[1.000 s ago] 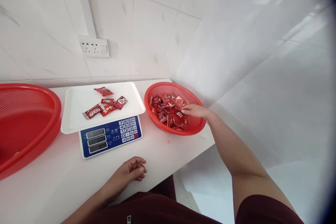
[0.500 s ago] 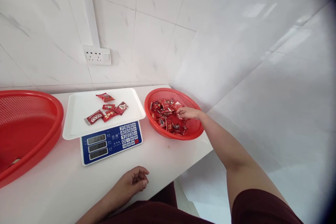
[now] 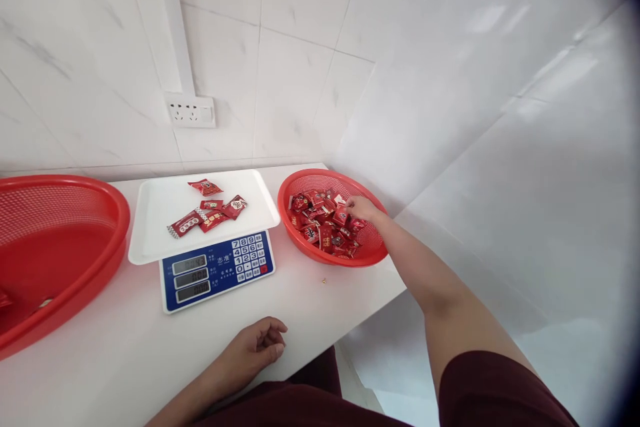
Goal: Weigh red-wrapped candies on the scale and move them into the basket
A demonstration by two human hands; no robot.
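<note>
Packet at hand: one small red packet [image 3: 341,215], in the right-hand basket on top of the heap, beneath the right fingertips.
Right hand [image 3: 362,207]: grip drawn together, fingertips touching the packet; whether they pinch it or merely rest on it cannot be told.
Heap [image 3: 325,237]: assorted red wrapped packets, some with pale lettering, lying at mixed angles.
Right-hand basket [image 3: 367,245]: red plastic, perforated sides, standing near the wall corner.
Left hand [image 3: 253,349]: grip loosely curled, thumb apart from the forefinger, nothing visible in it; near the front edge, before the scale.
Scale [image 3: 227,260]: blue panel, number keys at right, three display windows at left with digits showing.
Tray [image 3: 157,197]: white, atop the scale; carries five red packets, one apart from the other four.
Left-hand basket [image 3: 123,227]: red, partly in view; a pale scrap [image 3: 46,302] inside.
Surface [image 3: 345,303]: white; a tiny gold-coloured bit [image 3: 324,281] before the right-hand basket.
Wall [image 3: 300,7]: pale marbled tile, with a white socket plate [image 3: 191,111].
</note>
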